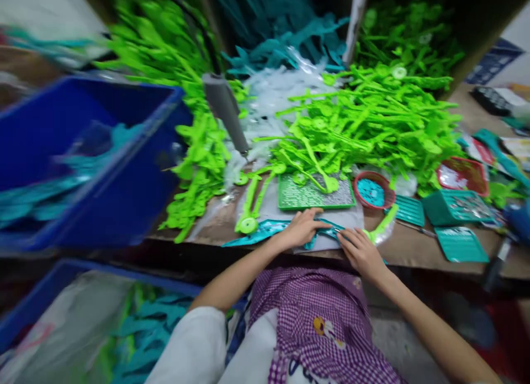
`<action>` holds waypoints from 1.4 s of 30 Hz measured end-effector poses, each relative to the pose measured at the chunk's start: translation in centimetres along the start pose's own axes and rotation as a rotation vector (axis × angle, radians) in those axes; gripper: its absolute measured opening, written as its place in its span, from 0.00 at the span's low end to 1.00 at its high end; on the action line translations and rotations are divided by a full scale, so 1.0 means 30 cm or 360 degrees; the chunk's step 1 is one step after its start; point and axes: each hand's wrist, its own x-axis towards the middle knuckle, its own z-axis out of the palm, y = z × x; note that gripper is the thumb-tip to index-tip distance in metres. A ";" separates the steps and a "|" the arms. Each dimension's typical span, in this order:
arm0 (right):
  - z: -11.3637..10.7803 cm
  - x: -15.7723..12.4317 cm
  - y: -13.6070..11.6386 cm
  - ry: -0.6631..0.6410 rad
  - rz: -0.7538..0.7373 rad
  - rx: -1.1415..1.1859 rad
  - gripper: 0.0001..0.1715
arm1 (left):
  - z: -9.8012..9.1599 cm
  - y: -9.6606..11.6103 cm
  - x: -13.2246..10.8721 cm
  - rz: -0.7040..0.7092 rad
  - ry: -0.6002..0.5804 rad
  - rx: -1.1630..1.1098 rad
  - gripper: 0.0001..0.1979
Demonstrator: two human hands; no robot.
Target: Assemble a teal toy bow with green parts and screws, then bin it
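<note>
My left hand [301, 228] and my right hand [361, 251] rest at the near edge of a wooden bench [418, 249]. Both press with curled fingers on a flat teal plastic piece [265, 230] that lies across the edge. A lime green plastic piece [383, 225] pokes out beside my right hand. Just beyond my hands sits a green tray [315, 195] full of small metal parts. A big heap of lime green plastic parts [372, 119] covers the bench behind it.
A blue crate [124, 169] with teal parts stands at the left, another blue bin [53, 284] below it. A grey post [226, 111] rises mid-bench. A red bowl [375, 190], teal baskets [449, 207] and lids [461, 244] sit right. Teal parts [281, 42] pile at the back.
</note>
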 end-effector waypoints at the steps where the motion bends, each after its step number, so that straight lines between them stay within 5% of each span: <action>1: 0.008 -0.007 0.007 0.0018 -0.0021 -0.0025 0.21 | -0.001 0.005 -0.003 0.0006 0.0009 -0.0007 0.25; 9: 0.036 0.015 0.019 0.0180 -0.0111 -0.0168 0.16 | -0.022 0.008 -0.010 0.0006 -0.0094 0.0062 0.26; 14: -0.082 0.131 -0.095 0.0182 0.0187 0.0084 0.18 | -0.020 0.001 -0.001 0.0007 -0.0061 -0.0023 0.25; 18: -0.209 0.338 -0.194 0.0640 0.0484 0.0523 0.16 | -0.012 -0.014 0.019 0.0005 -0.0015 -0.0021 0.25; 21: -0.240 0.434 -0.188 0.0934 0.0545 0.0659 0.16 | -0.006 -0.024 0.026 -0.0006 -0.0018 -0.0018 0.24; 23: -0.213 0.412 -0.155 0.0854 0.0554 0.0686 0.15 | -0.002 -0.028 0.024 0.0000 -0.0003 -0.0036 0.24; 30: 0.005 0.133 -0.068 -0.0030 0.0271 0.0289 0.17 | 0.001 -0.042 0.028 0.0014 -0.0001 -0.0106 0.25; 42: 0.021 0.145 -0.042 -0.0298 0.0226 0.0073 0.23 | 0.007 -0.050 0.032 -0.0020 0.0011 -0.0121 0.22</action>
